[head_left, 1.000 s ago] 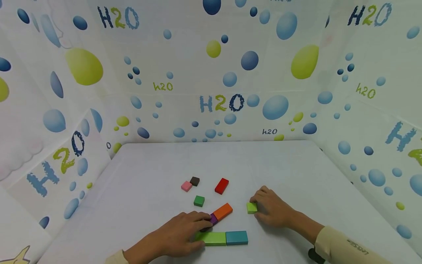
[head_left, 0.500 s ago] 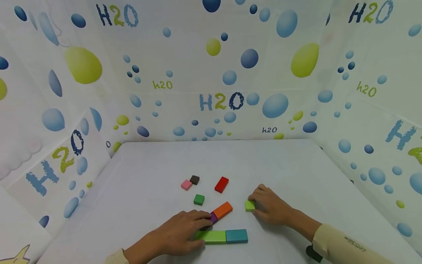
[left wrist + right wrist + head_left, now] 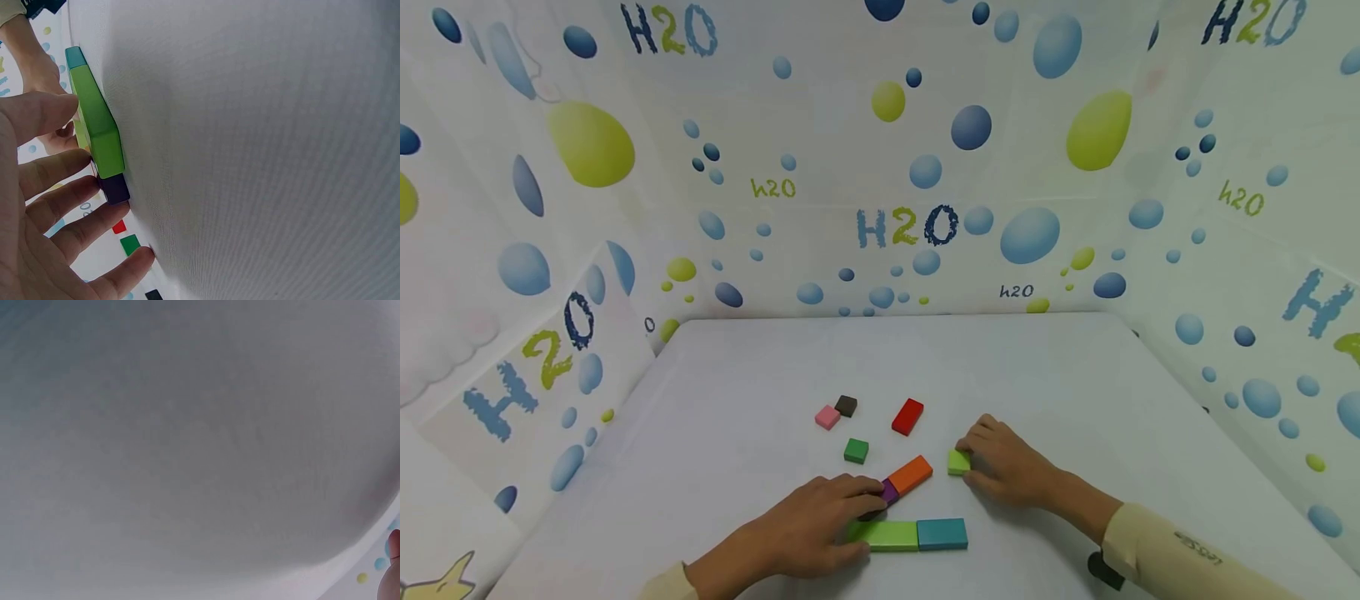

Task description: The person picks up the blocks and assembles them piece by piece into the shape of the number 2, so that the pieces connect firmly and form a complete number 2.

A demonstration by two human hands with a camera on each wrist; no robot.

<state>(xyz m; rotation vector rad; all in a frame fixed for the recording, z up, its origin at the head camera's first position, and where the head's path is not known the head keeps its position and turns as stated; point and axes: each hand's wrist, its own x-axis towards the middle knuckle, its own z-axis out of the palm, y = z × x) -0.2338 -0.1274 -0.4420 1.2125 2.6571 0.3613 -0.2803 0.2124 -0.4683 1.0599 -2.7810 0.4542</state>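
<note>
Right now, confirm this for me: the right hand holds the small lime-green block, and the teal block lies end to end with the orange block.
Wrong neighbour: the head view shows the teal block end to end with the long lime-green block; the orange block lies apart from it. The right hand does hold the small lime-green block.

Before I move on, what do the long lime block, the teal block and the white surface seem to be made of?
Long lime block: perhaps painted wood or plastic, satin; smooth, evenly coloured faces, no grain showing.
Teal block: likely the same, by its flat, even colour and straight edges.
White surface: probably matt fabric, given the fine ribbed texture close up.
</note>
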